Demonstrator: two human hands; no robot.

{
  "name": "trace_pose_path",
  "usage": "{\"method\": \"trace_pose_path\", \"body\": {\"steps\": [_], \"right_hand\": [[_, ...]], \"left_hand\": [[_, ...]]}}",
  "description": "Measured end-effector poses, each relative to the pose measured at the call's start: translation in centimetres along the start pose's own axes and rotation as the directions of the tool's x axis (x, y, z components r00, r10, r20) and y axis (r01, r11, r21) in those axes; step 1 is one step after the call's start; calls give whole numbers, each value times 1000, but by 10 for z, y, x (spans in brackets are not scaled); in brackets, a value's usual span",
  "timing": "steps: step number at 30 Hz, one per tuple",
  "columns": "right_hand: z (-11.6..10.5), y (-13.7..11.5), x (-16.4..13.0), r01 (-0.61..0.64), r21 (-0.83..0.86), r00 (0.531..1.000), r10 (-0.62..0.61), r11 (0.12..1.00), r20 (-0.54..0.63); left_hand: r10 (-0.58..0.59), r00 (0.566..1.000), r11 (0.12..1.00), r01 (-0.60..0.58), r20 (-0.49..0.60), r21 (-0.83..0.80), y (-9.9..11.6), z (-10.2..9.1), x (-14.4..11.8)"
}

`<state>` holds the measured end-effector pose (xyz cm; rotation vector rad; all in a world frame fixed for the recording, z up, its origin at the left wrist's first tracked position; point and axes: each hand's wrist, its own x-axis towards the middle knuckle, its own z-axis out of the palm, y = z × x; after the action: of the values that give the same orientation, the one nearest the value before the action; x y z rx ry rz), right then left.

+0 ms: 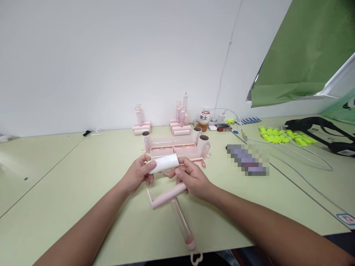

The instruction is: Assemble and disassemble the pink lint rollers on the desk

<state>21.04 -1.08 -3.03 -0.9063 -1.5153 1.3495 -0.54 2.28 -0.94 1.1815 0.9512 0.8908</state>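
Item: white paper roll (163,163), held level above the desk (83,192). My left hand (138,174) was closed on its left end, fingers curled over the top and thumb beneath. My right hand (191,177) met its right end with thumb and forefinger, so the roll was braced at both ends and kept from turning.

Item: pink roller frame (166,195), directly below the roll. The lower fingers of my right hand were clamped round its bar, leaving the thumb and forefinger free for the roll; that one hand was therefore shut on two things. The frame's flat end plate pointed towards my left arm.

Item: clear handle (181,220), running from the frame down towards me, ending in a pink heart-shaped loop (196,258) that hung past the desk's near edge. It hung free, carried only by the grip on the bar.

Item: pink trays (177,149) with upright cardboard tubes (146,140), just beyond the roll, within easy reach.

Item: two clusters of assembled pink rollers (181,118), standing on their bases farther beyond the roll, near the wall, apparently set aside out of the working space.

Item: bottle with a label (204,120), beyond the roll and to its right, beside a white charger and cable (222,117).

Item: yellow-green pieces (277,136), far right of the roll; what they were I could not tell.
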Motion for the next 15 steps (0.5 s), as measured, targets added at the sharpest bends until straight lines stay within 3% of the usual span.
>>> {"method": "trace_pose_path", "body": {"steps": [3,9,12,15], "right_hand": [[0,-1,1,16,-12,1000,-16,1000,2],[-10,-11,4,50,23,988,-46,998,-144],[-22,-16,6,71,110,974,-45,991,-221],[-34,-22,9,92,228,956,-22,969,-293]], "left_hand": [[-19,999,1000,20,50,-10,-3,3,-1],[-4,999,1000,3,46,15,-7,2,1],[28,1000,967,-25,-12,252,-12,-2,4],[107,991,799,-35,-86,600,-20,-4,6]]}}
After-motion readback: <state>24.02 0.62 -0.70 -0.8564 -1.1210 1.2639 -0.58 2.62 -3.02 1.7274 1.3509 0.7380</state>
